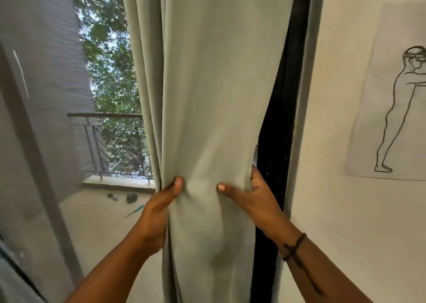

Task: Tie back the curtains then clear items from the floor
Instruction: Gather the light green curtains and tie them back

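The curtain (207,95) hangs in the middle, with the left hand (159,208) on its left edge and the right hand (255,199) on its right edge. Left of it and farther off, a screwdriver (134,211) lies on the balcony floor (103,222) before the railing (108,141). A drawing (396,95) hangs on the wall (345,210) to the right.

No words, labels, brand names or numbers can be read anywhere in this view. The only printed mark is a black line drawing of a standing figure on a sheet of paper (391,90) fixed to the wall (334,210) at right, and it appears to carry no caption, though its right side runs out of the frame.
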Demonstrator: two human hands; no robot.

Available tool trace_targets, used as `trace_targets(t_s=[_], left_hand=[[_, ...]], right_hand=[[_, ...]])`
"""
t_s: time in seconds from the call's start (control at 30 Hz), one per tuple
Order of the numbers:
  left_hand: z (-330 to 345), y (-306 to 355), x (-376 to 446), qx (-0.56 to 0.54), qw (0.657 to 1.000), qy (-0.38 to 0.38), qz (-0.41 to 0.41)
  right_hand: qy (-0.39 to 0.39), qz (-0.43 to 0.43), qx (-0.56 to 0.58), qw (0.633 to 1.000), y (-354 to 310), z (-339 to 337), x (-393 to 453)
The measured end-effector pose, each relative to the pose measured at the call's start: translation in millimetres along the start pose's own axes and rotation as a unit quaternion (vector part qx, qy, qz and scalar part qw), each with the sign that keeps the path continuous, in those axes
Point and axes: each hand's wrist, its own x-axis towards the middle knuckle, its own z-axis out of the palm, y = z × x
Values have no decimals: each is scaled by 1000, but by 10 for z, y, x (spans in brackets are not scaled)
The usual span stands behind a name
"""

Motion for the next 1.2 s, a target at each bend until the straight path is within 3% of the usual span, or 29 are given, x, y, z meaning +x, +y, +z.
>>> trace_targets(t_s=[0.07,0.13,0.23,0.3,0.37,0.47,0.57,0.63,0.7,0.77,0.83,0.97,1.03,1.2], left_hand=[[-23,3,-42,1,1000,-17,-17],[-62,-17,-58,34,998,-41,-14],[-170,-73,-24,159,986,-31,42],[-234,-39,38,209,976,9,66],[-382,41,112,157,986,20,52],[-713,202,231,92,996,16,12],[-966,307,323,102,995,-5,7],[-1099,360,386,104,994,-25,-7],[-1195,393,455,86,995,-40,-25],[-1206,434,507,75,996,-44,-35],[-1191,429,573,61,995,-55,-51],[-1067,476,546,38,993,-79,-82],[-993,472,464,39,986,-109,-118],[-729,298,156,8,969,-172,-178]], right_hand=[[11,-8,2,1000,23,160,19],[70,-5,-43,997,74,276,81],[162,-51,-267,949,41,426,182],[164,-58,-340,924,-30,528,203],[131,-42,-276,951,-70,643,223],[59,35,-81,994,-91,688,216],[-46,167,140,975,-115,400,81],[-133,210,184,951,-146,220,-8],[-214,225,129,942,-134,143,-85],[-204,245,46,947,-88,167,-114],[-148,242,-11,959,-55,232,-140],[0,149,-185,971,-230,291,-130],[58,107,-296,948,-292,276,-76],[55,88,-459,882,-255,519,154]])
